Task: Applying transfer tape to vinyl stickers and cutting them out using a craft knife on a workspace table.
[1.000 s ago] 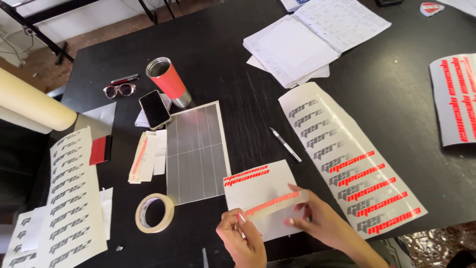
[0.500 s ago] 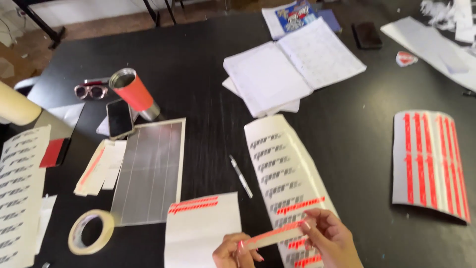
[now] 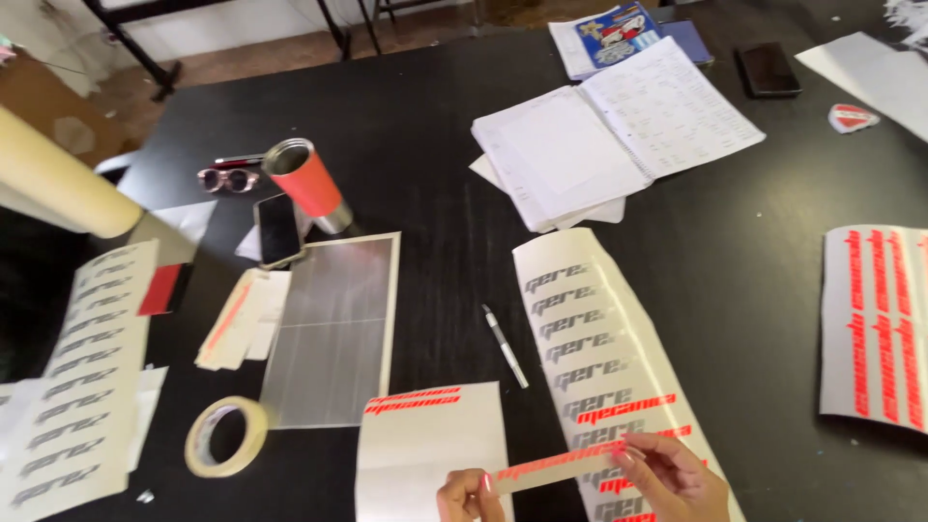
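Your left hand (image 3: 466, 495) and right hand (image 3: 672, 474) each pinch one end of the narrow sticker strip (image 3: 561, 466), its long axis running left-right, slightly tilted, hovering between the white backing sheet (image 3: 430, 454) and the long decal sheet (image 3: 599, 329).

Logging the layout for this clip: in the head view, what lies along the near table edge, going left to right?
Beige masking tape roll → white sheet with red lettering → left hand → narrow red-lettered strip held between both hands → right hand → grey sheet with red stripes.
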